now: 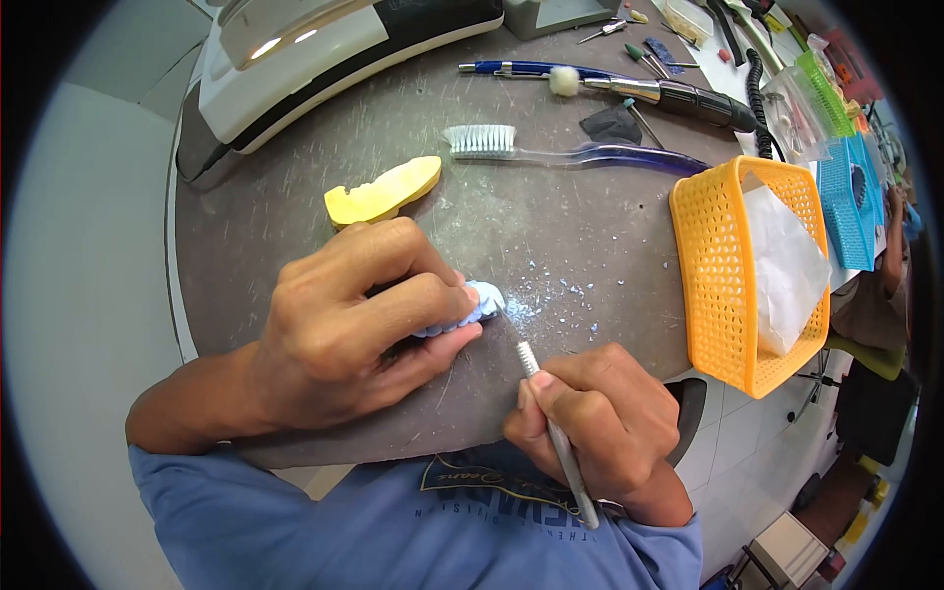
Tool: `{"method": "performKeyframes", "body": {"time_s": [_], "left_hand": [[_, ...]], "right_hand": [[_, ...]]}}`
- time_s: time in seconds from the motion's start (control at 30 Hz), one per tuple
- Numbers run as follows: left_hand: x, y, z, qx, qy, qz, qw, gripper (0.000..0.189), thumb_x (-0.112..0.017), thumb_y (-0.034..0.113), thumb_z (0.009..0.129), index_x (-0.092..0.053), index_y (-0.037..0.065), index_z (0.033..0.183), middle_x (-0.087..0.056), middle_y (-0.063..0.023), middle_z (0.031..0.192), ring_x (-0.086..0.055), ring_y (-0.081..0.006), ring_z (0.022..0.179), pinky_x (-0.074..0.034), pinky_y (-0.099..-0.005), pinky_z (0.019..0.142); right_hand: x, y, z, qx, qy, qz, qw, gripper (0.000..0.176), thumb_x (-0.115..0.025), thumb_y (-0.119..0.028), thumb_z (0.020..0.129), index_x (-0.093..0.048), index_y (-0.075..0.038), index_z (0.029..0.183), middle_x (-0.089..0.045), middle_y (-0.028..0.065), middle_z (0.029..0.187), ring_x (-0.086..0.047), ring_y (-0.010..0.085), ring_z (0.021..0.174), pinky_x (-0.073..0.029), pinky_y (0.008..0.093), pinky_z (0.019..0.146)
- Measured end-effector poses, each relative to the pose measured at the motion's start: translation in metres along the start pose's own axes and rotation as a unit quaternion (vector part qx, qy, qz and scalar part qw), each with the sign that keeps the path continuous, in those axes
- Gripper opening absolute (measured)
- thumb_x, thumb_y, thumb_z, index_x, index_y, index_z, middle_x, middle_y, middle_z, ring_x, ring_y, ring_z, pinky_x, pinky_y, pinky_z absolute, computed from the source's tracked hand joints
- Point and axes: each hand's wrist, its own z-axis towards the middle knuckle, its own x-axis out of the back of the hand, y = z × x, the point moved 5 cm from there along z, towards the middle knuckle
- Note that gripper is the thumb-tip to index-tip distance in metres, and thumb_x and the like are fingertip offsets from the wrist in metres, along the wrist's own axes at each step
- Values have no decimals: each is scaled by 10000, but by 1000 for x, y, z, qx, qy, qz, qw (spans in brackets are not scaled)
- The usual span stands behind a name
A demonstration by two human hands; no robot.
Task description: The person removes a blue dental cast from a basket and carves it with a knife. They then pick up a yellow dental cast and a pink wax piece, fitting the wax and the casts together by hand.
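My left hand (369, 305) is closed around a light-blue dental cast (486, 299), pressing it near the grey tabletop; much of the cast is hidden under the fingers. In a pen-like grip, my right hand (602, 418) holds a metal carving tool (564, 454) with a ribbed neck. Its thin tip reaches the cast's right end. Pale-blue shavings (551, 300) lie scattered just right of the cast. Behind my left hand rests a yellow piece with a notched edge (385, 192).
A toothbrush (551, 152) lies across the tabletop (610, 226), behind the shavings. Farther back are a blue pen (521, 68) and a black-and-silver handpiece (678, 98). An orange basket (713, 280) with white paper stands at right. A white-and-black device (305, 79) occupies the back left.
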Motion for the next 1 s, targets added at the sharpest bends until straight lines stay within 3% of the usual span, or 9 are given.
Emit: {"method": "performKeyframes", "body": {"time_s": [0.07,0.13,0.6,1.0], "left_hand": [[0,-1,-1,10,-1,-4,1000,232,-836,-16,658,-705,-13,849,-624,-112,767,-667,-189,682,-522,-273,594],[1,-1,-2,19,2,-5,1000,225,-832,-19,659,-700,-16,841,-627,-116,772,-669,-190,684,-523,-273,596],[0,-4,-5,71,1,-2,997,220,-815,-33,659,-655,-32,810,-643,-138,779,-658,-200,681,-507,-274,598],[-1,-5,-4,78,-3,-13,997,216,-811,-23,677,-654,-43,824,-637,-150,801,-637,-203,696,-491,-281,618]], "right_hand": [[-1,1,0,-6,-10,-30,999,194,-757,40,675,-606,-20,779,-626,82,706,-583,181,540,-478,269,473],[3,8,-2,-61,47,71,994,211,-758,49,681,-610,-18,815,-642,91,714,-600,186,530,-489,277,480],[-5,-3,2,-20,34,43,998,187,-775,14,709,-642,-14,837,-660,79,714,-634,174,569,-513,258,499],[-12,-4,4,14,33,-3,999,187,-770,12,707,-634,-21,830,-538,40,644,-495,148,511,-397,275,432]]}}
